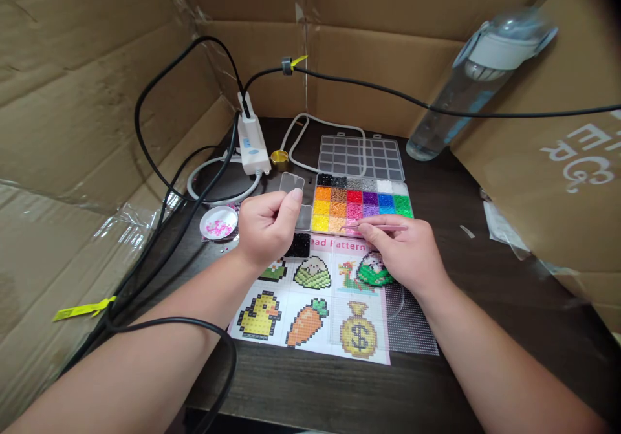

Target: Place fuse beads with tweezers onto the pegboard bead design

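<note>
My right hand [405,243] pinches a pair of thin pink tweezers [383,227]. Their tips point left, over the pale pink and peach beads at the front of the bead box [411,195]. My left hand [272,220] is closed with the thumb pressed on the fingers; whatever it may hold is hidden. Just beyond its thumb shows a small clear lid [291,182], and below it a small box of black beads [303,245]. Under my right hand, a green, white and black bead piece [373,269] lies on a clear pegboard [412,324], partly over the bead pattern sheet [313,353].
A white dish of pink beads [218,223] stands at left, a small yellow cup [279,157] behind. Black cables [187,233] loop around my left forearm from a white power strip [253,143]. A water bottle [466,91] leans at back right. Cardboard walls [369,52] enclose the table.
</note>
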Action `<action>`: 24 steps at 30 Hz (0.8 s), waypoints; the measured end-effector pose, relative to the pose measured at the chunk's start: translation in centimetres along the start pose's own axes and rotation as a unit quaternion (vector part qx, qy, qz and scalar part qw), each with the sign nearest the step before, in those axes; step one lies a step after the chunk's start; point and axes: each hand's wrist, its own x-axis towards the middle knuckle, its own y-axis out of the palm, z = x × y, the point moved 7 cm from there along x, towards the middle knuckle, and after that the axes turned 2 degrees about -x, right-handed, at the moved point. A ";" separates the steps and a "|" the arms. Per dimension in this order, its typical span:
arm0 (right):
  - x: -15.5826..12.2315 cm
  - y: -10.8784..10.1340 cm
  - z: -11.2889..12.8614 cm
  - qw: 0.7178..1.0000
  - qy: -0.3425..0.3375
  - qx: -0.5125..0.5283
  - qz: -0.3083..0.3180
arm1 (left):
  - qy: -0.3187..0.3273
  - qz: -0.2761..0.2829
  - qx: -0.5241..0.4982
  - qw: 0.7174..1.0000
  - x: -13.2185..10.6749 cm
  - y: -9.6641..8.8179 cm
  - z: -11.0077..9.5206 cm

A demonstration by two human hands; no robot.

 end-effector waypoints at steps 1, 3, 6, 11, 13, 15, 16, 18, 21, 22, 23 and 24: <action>0.0 0.0 0.0 1.000 -0.002 -0.004 0.003 | 0.000 0.000 -0.001 1.000 0.0 0.0 0.0; 0.0 0.0 0.1 1.000 -0.006 -0.012 0.007 | 0.002 0.001 -0.001 1.000 0.0 0.1 0.0; 0.0 0.0 0.1 1.000 -0.004 -0.016 0.009 | 0.017 0.001 -0.007 1.000 0.1 0.1 -0.1; 0.0 -0.1 0.1 1.000 0.011 -0.017 -0.004 | 0.030 0.001 -0.011 0.999 0.1 0.2 -0.2; 0.0 -0.1 0.2 1.000 0.013 -0.014 -0.009 | 0.029 0.002 -0.012 0.999 0.1 0.2 -0.2; 0.0 -0.1 0.2 1.000 0.013 -0.012 -0.009 | 0.028 0.001 -0.012 1.000 0.1 0.2 -0.2; 0.0 -0.1 0.2 1.000 0.014 -0.012 -0.008 | 0.027 0.001 -0.012 1.000 0.1 0.2 -0.1; 0.0 -0.1 0.2 1.000 0.012 -0.014 -0.005 | 0.029 0.001 -0.011 1.000 0.1 0.1 -0.2; -0.1 0.0 0.2 1.000 0.005 -0.019 -0.002 | 0.031 0.000 -0.011 0.999 0.2 0.1 -0.3; 0.0 0.0 0.2 1.000 0.002 -0.022 -0.003 | 0.031 0.000 -0.011 0.999 0.2 0.2 -0.3; 0.0 0.0 0.2 1.000 -0.002 -0.025 -0.005 | 0.030 0.000 -0.010 1.000 0.2 0.2 -0.2; 0.0 -0.1 0.2 1.000 -0.006 -0.029 -0.007 | 0.028 0.001 -0.010 1.000 0.2 0.2 -0.2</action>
